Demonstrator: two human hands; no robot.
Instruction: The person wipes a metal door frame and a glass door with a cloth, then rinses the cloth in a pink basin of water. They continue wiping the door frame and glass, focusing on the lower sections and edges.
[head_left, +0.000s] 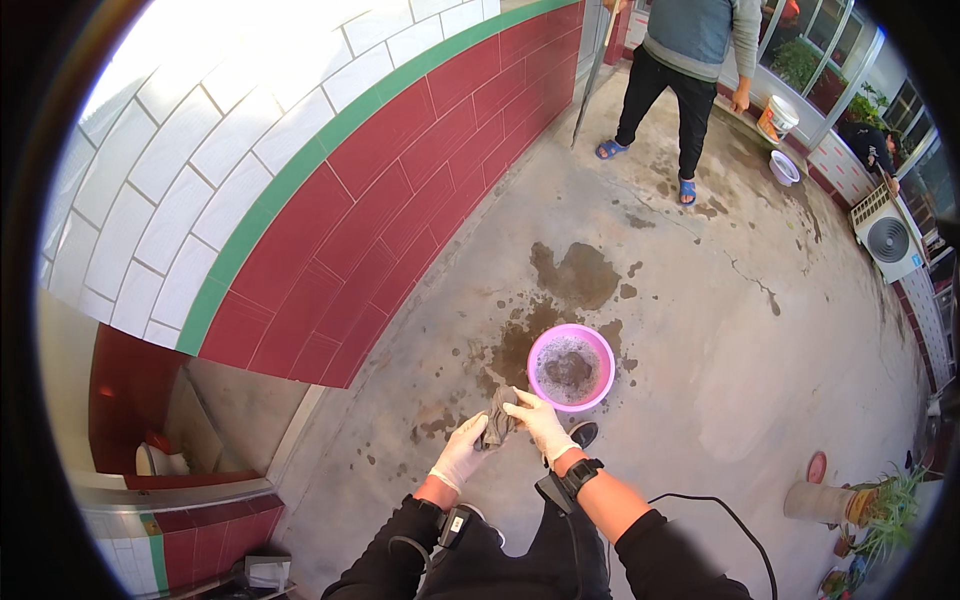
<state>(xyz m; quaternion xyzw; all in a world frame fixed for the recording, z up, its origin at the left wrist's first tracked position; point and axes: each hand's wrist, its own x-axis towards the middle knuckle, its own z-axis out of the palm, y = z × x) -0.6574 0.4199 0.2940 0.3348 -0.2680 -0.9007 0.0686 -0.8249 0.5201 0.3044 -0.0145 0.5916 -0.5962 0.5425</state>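
A grey-brown piece of wet-looking cloth (498, 420) is bunched up between my two hands, which both wear pale thin gloves. My left hand (460, 454) grips its lower left end. The upper right side is pinched by the fingers of my right hand (541, 427). Just beyond my right hand stands a pink plastic basin (609, 369) on the concrete floor. It holds murky water (568, 370) with white suds around the edge. Whether anything lies under the water cannot be seen.
A person (679, 90) in blue sandals stands ahead, a long pole (592, 82) beside them. Dark wet patches (581, 276) mark the concrete. A red-and-white tiled wall (390, 225) runs along the left. Potted plants (892, 499), a bucket (778, 118) and an air-conditioner unit (887, 234) line the right.
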